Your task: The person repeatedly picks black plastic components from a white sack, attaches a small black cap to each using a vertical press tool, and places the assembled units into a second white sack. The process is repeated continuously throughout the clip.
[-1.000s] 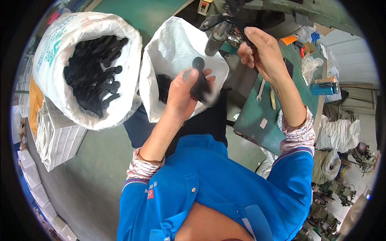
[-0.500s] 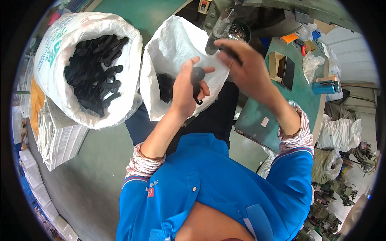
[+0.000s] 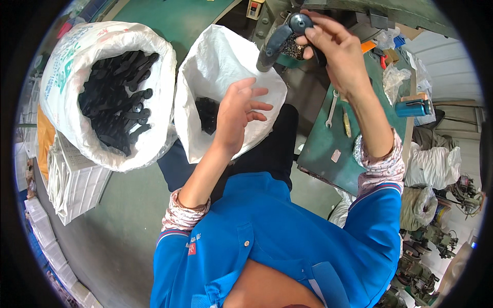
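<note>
My right hand [image 3: 339, 49] is raised at the machine post, fingers closed around a black lever-shaped part [image 3: 281, 39]. The part has a round disc at one end, and its narrow end reaches down beside the grey metal cylinder [image 3: 266, 57]; whether they touch I cannot tell. Another dark piece shows below my right fingers, too hidden to name. My left hand [image 3: 233, 115] hovers palm inward above the white woven sack [image 3: 221, 56], fingers spread and nothing in them. Several small black pieces [image 3: 206, 114] lie inside that sack.
A second sack [image 3: 61, 77] at the left holds many black lever-shaped parts [image 3: 115, 97]. On the green table [image 3: 321, 146] lie a wrench [image 3: 332, 109] and a blue bottle [image 3: 412, 108]. White plastic crates [image 3: 84, 179] stand lower left. A bowl of small metal bits [image 3: 294, 50] sits behind my right hand.
The black part has passed from my left hand to my right. My right hand has moved up and right to the machine. My left hand has opened, staying over the sack.
</note>
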Action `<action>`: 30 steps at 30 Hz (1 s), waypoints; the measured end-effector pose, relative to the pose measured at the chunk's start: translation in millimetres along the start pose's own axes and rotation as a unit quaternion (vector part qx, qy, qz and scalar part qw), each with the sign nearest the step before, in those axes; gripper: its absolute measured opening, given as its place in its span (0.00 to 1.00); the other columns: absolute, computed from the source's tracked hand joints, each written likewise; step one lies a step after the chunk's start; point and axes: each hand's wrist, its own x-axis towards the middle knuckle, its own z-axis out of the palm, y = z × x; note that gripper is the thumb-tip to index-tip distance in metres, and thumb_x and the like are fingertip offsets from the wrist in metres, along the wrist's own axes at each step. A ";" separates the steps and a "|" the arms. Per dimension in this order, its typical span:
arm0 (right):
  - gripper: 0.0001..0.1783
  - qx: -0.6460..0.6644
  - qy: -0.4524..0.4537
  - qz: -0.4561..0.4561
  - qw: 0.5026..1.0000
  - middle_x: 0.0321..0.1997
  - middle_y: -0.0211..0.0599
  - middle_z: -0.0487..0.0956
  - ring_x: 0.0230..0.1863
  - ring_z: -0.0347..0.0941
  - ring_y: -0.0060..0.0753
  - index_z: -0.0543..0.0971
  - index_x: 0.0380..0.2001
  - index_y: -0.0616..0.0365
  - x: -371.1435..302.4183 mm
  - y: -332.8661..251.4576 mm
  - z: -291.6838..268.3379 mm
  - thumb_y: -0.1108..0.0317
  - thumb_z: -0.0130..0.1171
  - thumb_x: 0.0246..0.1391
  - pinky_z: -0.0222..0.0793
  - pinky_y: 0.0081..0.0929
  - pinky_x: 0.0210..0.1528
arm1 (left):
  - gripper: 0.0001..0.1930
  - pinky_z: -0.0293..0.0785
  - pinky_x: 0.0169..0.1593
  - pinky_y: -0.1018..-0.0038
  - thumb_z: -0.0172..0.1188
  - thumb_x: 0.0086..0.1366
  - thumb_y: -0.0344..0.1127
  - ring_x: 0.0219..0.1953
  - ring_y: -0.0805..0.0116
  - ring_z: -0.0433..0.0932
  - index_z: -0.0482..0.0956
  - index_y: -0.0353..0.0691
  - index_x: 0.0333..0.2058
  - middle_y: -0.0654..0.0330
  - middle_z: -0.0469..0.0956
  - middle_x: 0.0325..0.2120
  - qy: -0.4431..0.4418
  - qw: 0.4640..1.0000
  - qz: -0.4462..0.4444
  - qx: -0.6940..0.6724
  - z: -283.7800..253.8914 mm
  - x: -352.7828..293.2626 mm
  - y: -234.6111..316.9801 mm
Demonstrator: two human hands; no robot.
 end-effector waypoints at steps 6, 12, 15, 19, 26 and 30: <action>0.21 -0.014 -0.103 0.114 0.988 0.31 0.37 0.79 0.17 0.65 0.17 0.70 0.54 0.68 28.9 -15.8 -0.7 0.66 0.53 0.60 0.54 0.15 0.13 | 0.22 0.73 0.41 0.74 0.53 0.64 0.34 0.42 0.68 0.76 0.63 0.34 0.55 0.50 0.75 0.45 0.067 0.991 0.058 0.097 -25.7 2.4 1.5; 0.25 0.017 -0.090 0.158 0.983 0.29 0.37 0.79 0.15 0.68 0.18 0.66 0.57 0.67 8.0 0.2 -2.8 0.63 0.54 0.60 0.56 0.14 0.12 | 0.32 0.70 0.47 0.65 0.59 0.58 0.31 0.45 0.56 0.74 0.57 0.35 0.60 0.45 0.73 0.44 0.277 0.775 0.204 0.531 -77.8 -9.8 30.6; 0.24 0.029 -0.070 0.170 0.983 0.28 0.38 0.79 0.15 0.69 0.18 0.68 0.54 0.66 -2.2 4.2 -4.0 0.61 0.55 0.60 0.55 0.12 0.11 | 0.37 0.70 0.49 0.59 0.59 0.56 0.32 0.47 0.50 0.74 0.53 0.35 0.62 0.40 0.73 0.45 0.279 0.661 0.158 0.678 -104.3 -22.2 28.7; 0.21 0.035 -0.045 0.170 0.984 0.23 0.38 0.78 0.15 0.70 0.19 0.70 0.50 0.65 -9.6 3.0 -0.2 0.60 0.55 0.60 0.54 0.11 0.11 | 0.35 0.71 0.47 0.59 0.53 0.56 0.25 0.44 0.47 0.76 0.55 0.41 0.63 0.38 0.73 0.44 0.225 0.742 0.035 0.630 -124.5 -21.7 23.1; 0.15 0.087 -0.026 0.111 0.990 0.22 0.34 0.77 0.14 0.69 0.19 0.72 0.45 0.60 -12.6 -1.0 10.1 0.61 0.52 0.62 0.57 0.14 0.14 | 0.28 0.71 0.45 0.64 0.45 0.55 0.16 0.39 0.55 0.75 0.73 0.48 0.54 0.47 0.73 0.36 0.207 0.823 0.122 0.515 -129.2 0.1 19.2; 0.18 -0.181 -0.146 -0.082 0.969 0.33 0.37 0.81 0.30 0.78 0.30 0.75 0.45 0.63 -24.6 40.3 24.7 0.59 0.54 0.61 0.73 0.23 0.30 | 0.22 0.73 0.38 0.68 0.47 0.56 0.18 0.29 0.66 0.75 0.80 0.42 0.46 0.54 0.71 0.31 0.218 0.822 0.106 0.515 -132.3 7.4 17.6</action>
